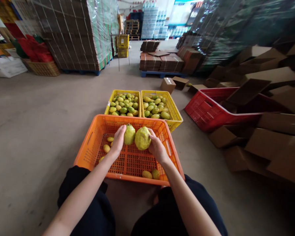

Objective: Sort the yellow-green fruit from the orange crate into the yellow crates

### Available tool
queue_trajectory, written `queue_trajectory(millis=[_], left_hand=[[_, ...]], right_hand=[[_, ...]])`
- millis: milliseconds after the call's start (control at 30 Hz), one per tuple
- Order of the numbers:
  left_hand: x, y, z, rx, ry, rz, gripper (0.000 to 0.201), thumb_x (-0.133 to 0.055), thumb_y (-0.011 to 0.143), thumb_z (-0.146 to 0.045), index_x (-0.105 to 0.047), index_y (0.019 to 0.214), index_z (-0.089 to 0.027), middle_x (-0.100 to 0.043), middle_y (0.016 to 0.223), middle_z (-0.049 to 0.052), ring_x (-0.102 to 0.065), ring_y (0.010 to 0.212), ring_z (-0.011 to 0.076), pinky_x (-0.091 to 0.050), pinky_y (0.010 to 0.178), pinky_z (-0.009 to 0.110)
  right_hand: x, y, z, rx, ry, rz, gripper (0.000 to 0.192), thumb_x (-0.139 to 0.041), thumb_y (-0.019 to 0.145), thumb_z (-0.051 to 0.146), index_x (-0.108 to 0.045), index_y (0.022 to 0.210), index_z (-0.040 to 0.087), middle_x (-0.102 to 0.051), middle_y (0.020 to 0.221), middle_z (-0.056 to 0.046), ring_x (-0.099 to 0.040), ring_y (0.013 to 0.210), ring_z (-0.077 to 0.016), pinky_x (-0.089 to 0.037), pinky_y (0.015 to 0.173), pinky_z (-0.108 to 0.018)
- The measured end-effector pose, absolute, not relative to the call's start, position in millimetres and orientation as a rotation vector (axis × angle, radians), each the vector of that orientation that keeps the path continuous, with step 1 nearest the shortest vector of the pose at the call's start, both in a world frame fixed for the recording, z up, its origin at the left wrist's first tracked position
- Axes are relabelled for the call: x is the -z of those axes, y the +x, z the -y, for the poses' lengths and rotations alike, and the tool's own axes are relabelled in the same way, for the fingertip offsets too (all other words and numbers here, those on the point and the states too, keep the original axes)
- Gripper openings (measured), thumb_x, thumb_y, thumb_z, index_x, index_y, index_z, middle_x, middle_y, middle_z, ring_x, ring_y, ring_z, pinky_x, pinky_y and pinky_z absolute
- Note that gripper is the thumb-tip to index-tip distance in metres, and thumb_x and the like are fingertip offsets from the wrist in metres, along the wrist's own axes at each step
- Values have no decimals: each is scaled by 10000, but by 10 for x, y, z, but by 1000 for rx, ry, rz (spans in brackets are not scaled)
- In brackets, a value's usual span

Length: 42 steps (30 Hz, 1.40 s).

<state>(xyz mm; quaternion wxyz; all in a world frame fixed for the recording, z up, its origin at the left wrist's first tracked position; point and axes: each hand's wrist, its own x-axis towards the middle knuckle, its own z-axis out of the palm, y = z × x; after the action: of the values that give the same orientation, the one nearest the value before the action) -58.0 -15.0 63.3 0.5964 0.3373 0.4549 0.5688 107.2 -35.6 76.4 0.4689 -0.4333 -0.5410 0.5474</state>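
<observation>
My left hand (118, 141) is closed on a yellow-green lemon (129, 134), held upright with its small stem on top. In my right hand (158, 146) is a larger, lumpy yellow-green lemon (142, 138), gripped from its right side. The two fruits hang close together over an orange crate (130, 178) standing between my knees. Inside that crate a few yellow lemons (107, 148) lie at the left, partly hidden by my left arm. Two more lemons (147, 174) rest near its front right corner.
Behind the orange crate stand two yellow crates (174, 113) filled with green and yellow lemons. A red crate (199, 108) and a heap of open cardboard boxes (272, 141) lie at the right. Wrapped pallet stacks (68, 36) and a blue pallet of flat cardboard (159, 64) stand farther back.
</observation>
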Motion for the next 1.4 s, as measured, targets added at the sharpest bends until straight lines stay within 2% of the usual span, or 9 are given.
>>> queue_trajectory(millis=[100,267,467,600,933,1100,1267,1400], left_hand=[[-638,-591,150,-1410,885,-1179,282,-633,826,-471,-679,942,-218,-694,1152,56,-500,1282,252,-391,1062,321],[-655,-613,177,-1414,994,-1212,206,-597,852,-416,-660,869,-220,-701,1067,45,-497,1257,257,-417,996,294],[-732,-621,227,-1370,1099,-1255,246,-551,864,-445,-621,799,-219,-681,927,38,-582,1039,236,-428,906,291],[-757,-619,257,-1391,1150,-1246,240,-535,873,-429,-631,838,-213,-679,925,33,-584,964,223,-431,880,284],[-716,-563,315,-1513,1284,-1155,222,-491,914,-374,-676,968,-263,-685,1073,29,-558,1108,231,-380,1048,330],[-721,-543,386,-1574,1355,-1107,278,-492,912,-423,-695,1009,-259,-689,1115,47,-565,1120,242,-378,1056,343],[-729,-521,373,-1577,1387,-1080,328,-491,898,-481,-691,981,-235,-705,1080,57,-601,1059,231,-429,1000,357],[-700,-465,248,-1521,893,-1071,297,-550,852,-476,-678,858,-208,-708,1010,48,-616,1052,214,-465,951,319]], right_hand=[[-738,1061,352,-1370,-1020,1305,445,-369,824,447,-530,1185,242,-640,1083,-38,-632,971,-225,-524,795,-347],[-706,1034,350,-1229,-1033,1368,421,-391,839,445,-557,1155,222,-644,1088,-41,-602,1040,-234,-467,948,-393],[-797,1006,406,-1121,-1115,1431,439,-403,847,479,-584,1147,215,-645,1112,-52,-579,1074,-247,-417,1007,-403],[-830,985,427,-1056,-1143,1455,448,-382,854,493,-597,1131,213,-654,1081,-54,-581,1052,-249,-429,979,-384],[-815,924,450,-940,-1105,1388,423,-360,928,527,-632,1002,212,-685,1002,-45,-610,984,-224,-475,886,-345],[-780,901,450,-899,-1048,1272,413,-380,936,501,-665,883,207,-703,923,-43,-630,904,-219,-489,835,-343],[-699,863,383,-1074,-922,1035,408,-490,876,565,-681,799,213,-712,895,-31,-645,903,-221,-504,845,-344],[-683,805,313,-1374,-866,687,415,-605,768,627,-654,740,216,-698,759,-14,-672,835,-225,-546,734,-332]])
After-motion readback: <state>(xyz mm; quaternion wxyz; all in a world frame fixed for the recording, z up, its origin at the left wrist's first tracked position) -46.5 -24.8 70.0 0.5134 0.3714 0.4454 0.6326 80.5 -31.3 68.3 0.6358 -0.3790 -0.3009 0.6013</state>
